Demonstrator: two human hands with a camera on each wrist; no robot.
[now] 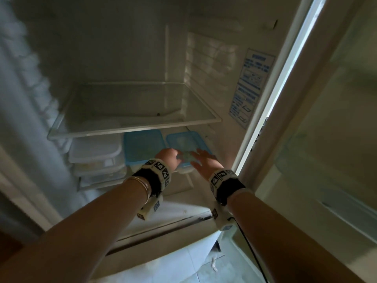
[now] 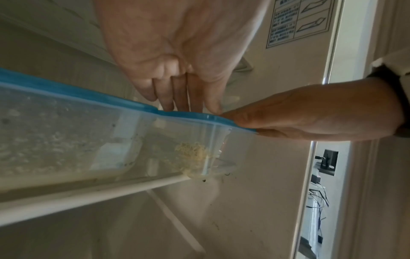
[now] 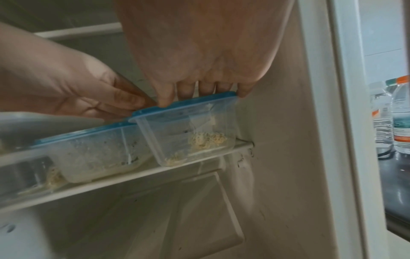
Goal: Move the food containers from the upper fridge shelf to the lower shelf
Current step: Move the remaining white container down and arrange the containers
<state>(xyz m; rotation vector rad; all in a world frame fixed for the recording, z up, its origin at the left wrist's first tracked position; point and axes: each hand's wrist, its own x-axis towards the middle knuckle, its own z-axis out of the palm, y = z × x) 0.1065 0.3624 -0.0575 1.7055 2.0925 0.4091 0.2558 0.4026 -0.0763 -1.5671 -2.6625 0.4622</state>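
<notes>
My left hand (image 1: 168,157) and right hand (image 1: 204,160) rest flat-fingered, seemingly ungripping, on the blue-lidded food container (image 3: 188,129), which sits on the lower shelf (image 3: 124,178) at two o'clock.

Both hands (image 1: 168,158) (image 1: 204,162) outstretched, fingers straight
</notes>
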